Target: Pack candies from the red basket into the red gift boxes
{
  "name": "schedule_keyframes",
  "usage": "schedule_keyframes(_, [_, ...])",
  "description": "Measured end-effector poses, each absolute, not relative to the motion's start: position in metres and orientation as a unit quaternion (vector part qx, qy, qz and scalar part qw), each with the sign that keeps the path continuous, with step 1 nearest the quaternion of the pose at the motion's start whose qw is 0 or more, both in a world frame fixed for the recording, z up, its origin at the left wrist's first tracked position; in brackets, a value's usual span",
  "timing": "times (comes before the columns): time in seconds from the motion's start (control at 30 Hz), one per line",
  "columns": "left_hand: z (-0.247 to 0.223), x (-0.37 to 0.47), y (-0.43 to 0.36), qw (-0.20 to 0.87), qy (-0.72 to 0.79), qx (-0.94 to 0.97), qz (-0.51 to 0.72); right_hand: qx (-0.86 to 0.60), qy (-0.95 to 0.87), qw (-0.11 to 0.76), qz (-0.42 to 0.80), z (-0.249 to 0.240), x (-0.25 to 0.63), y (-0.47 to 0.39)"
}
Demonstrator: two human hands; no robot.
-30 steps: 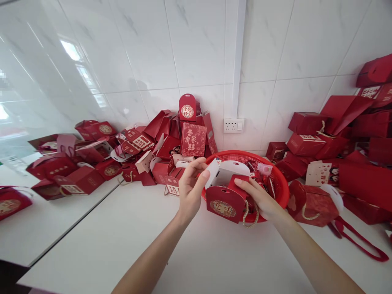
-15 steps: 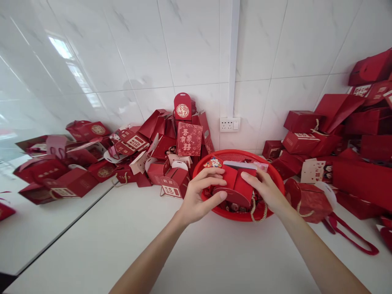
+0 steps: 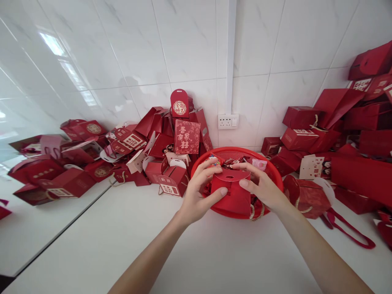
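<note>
A red gift box (image 3: 234, 200) with a slotted flap at its top lies over the near part of a red plastic basket (image 3: 277, 175). My left hand (image 3: 197, 190) holds its left side, thumb on the front and fingers along the upper left edge. On the other side my right hand (image 3: 263, 183) grips the box's upper right, thumb near the flap. Small wrapped items and a pink packet (image 3: 259, 164) show in the basket behind the box. A beige rope handle (image 3: 259, 212) hangs at the basket's near right rim.
Piled red boxes (image 3: 70, 181) stand at the left, and more boxes (image 3: 309, 196) are stacked at the right. A wall socket (image 3: 226, 121) sits behind the basket. A red strap (image 3: 352, 232) lies on the white table (image 3: 196, 261).
The box has turned between my hands, so its slotted flap now shows at the top. The pale flat piece behind it is no longer visible. The view has shifted slightly.
</note>
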State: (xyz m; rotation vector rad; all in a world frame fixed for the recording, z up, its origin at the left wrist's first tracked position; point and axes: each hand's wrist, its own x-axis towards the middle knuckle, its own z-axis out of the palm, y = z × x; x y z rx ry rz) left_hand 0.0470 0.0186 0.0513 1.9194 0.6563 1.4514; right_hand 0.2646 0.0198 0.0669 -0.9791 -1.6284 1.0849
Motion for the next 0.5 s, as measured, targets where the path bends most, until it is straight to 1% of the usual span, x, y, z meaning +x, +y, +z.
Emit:
schedule_keyframes(0.2, [0.043, 0.050, 0.023, 0.297, 0.251, 0.708, 0.589, -0.342, -0.646, 0.435, 0.526, 0.058, 0.265, 0.023])
schedule_keyframes(0.33, [0.039, 0.049, 0.027, 0.295, 0.238, 0.715, 0.587, -0.381, -0.617, 0.436, 0.533, 0.058, 0.262, 0.022])
schedule_keyframes(0.5, [0.037, 0.045, 0.028, 0.314, 0.210, 0.731, 0.569, -0.391, -0.534, 0.468, 0.585, 0.061, 0.258, 0.024])
